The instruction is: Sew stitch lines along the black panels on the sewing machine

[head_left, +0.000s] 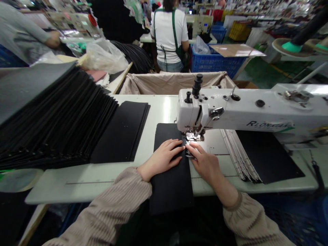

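Note:
A long black panel (172, 191) lies under the head of a white sewing machine (241, 107), its near end hanging over the table edge. My left hand (165, 155) rests flat on the panel, fingers spread toward its right edge. Close beside it, my right hand (203, 160) is closed at that edge, just in front of the lit presser foot (194, 136). Slim metal tips, like those of thread snips (189, 156), stick out from under the right fingers. The rest of that tool is hidden in the palm.
Stacked black panels (56, 119) fan out at left, with a few flat ones (120, 133) beside them. Right of the needle lies a pile of panels with pale edges (241, 157). Behind the table are a cloth-lined bin (169, 83), a blue crate (217, 63) and a seated co-worker (170, 34).

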### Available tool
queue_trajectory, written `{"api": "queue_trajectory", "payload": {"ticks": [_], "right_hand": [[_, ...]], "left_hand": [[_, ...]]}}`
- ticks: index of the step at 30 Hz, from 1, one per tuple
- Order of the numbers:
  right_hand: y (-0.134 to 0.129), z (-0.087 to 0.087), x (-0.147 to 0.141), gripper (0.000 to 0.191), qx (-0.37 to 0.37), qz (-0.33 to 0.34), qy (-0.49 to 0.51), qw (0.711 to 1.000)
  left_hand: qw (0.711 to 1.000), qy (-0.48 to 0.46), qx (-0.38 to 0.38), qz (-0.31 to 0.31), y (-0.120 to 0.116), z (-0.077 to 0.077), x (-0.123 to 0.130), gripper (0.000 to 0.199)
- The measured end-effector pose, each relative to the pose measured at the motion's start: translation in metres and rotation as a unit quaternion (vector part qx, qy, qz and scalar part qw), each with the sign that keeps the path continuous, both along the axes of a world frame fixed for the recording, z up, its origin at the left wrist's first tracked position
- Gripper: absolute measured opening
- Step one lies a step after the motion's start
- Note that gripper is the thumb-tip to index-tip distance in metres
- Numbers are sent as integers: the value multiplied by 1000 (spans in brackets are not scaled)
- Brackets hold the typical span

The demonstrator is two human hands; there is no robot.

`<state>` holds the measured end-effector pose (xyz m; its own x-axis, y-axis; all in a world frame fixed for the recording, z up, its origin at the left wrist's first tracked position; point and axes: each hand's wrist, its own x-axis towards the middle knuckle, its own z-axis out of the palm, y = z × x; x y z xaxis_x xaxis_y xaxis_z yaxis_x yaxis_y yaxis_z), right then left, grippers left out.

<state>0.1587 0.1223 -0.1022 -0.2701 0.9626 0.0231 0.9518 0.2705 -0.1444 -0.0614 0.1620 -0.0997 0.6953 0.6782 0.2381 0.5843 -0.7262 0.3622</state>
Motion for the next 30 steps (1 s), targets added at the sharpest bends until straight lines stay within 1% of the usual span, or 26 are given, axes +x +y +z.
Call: {"api": "queue_trajectory", "payload": {"ticks": [20,25,30], "right_hand": [[0,-3,0,54,5,1,3,1000],[0,-2,0,56,7,3,13,1000],[0,-3,0,58,8,4,19,1000]], "left_hand": [[1000,-5,4,3,2,-5,-1,38],[1000,-6,-1,3,2,-4,-3,39],[1000,-12,1,10,3,-6,-4,39]]}}
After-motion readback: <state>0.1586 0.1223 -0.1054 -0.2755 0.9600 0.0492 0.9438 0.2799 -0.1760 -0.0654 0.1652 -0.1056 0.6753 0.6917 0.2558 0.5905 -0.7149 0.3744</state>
